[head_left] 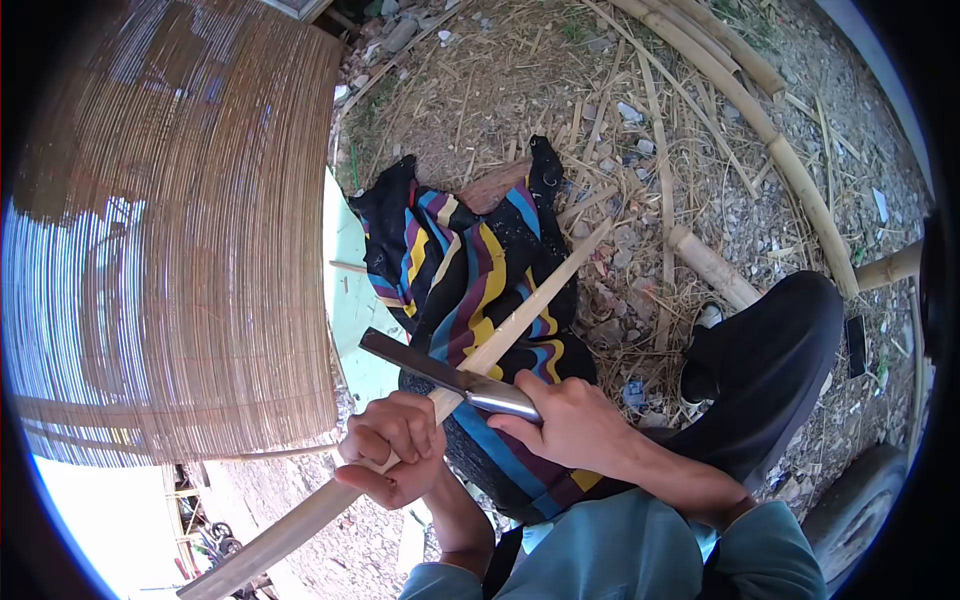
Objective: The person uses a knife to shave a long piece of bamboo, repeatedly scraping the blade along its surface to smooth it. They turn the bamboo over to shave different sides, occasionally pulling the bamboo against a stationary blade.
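My left hand (393,445) is closed around a long, pale bamboo strip (545,295), which runs diagonally from the lower left up to a narrow tip. In my right hand (572,422) is a knife (415,362) with a dark, broad blade and a shiny metal handle. The blade lies across the strip, just above my left fist, pointing up and left. Beneath both is a striped cloth (480,275) in black, yellow, blue and maroon, spread from my lap onto the ground. My right fingers partly cover the handle.
A slatted blind (200,240) hangs at the left, beside a pale green panel (365,345). Bamboo poles (800,180) and a cut bamboo piece (715,267) lie at the right among shavings and rubble. A tyre (858,510) is at the lower right, near my bent leg (765,365).
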Tool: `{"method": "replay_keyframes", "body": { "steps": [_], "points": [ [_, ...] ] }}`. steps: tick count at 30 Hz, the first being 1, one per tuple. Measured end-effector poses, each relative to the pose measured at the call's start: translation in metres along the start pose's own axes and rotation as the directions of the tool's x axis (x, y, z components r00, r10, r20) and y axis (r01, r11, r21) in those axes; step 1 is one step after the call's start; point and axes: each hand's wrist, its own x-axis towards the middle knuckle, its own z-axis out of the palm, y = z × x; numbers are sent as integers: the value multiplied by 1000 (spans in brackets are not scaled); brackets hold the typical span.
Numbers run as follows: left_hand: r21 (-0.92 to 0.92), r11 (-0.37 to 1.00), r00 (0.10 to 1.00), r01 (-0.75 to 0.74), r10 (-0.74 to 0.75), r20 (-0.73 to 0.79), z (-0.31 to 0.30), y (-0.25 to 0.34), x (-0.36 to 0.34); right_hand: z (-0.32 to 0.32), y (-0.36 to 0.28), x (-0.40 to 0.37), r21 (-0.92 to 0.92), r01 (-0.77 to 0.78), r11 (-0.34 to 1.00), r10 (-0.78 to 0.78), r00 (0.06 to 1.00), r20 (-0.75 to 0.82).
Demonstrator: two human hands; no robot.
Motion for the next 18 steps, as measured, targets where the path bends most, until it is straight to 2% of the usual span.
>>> {"method": "replay_keyframes", "body": {
  "steps": [2, 4, 5, 7, 8, 9, 11, 13, 15, 18],
  "points": [
    [-11, 1000, 1000, 3, -3, -6, -3, -1, 4, -1, 4, 2, -14, 3, 1000, -3, 1000, -9],
    [-2, 1000, 1000, 3, -4, -31, -5, -1, 4, 10, 42, -1, 77, -178, 981, 180, 983, -24],
    [11, 1000, 998, 6, -5, -59, -5, -1, 3, 18, 72, -8, 153, -169, 974, 178, 983, -50],
    [38, 999, 994, 19, -15, -106, -2, 4, -10, 19, 69, -20, 69, -159, 985, 163, 984, -67],
    [21, 999, 994, 30, -27, -108, -8, 5, -13, 19, 66, -22, 59, -222, 973, 223, 975, -3],
    [7, 1000, 979, 28, -26, -203, -10, 5, -15, 19, 57, -25, 62, -226, 972, 226, 974, 4],
    [4, 999, 979, 33, -31, -201, -18, 5, -15, 15, 40, -19, 118, -294, 949, 291, 956, 39],
    [1, 1000, 987, 26, -25, -157, -12, 3, -11, 15, 20, -13, 136, -255, 957, 255, 967, 18],
    [-3, 1000, 992, 28, -29, -126, -6, 3, -9, 9, -2, -6, 74, -55, 996, 53, 998, 23],
    [0, 1000, 990, 22, -21, -142, -5, 1, -4, -10, -15, 14, -13, -21, 1000, 22, 997, 71]
  ]
}}
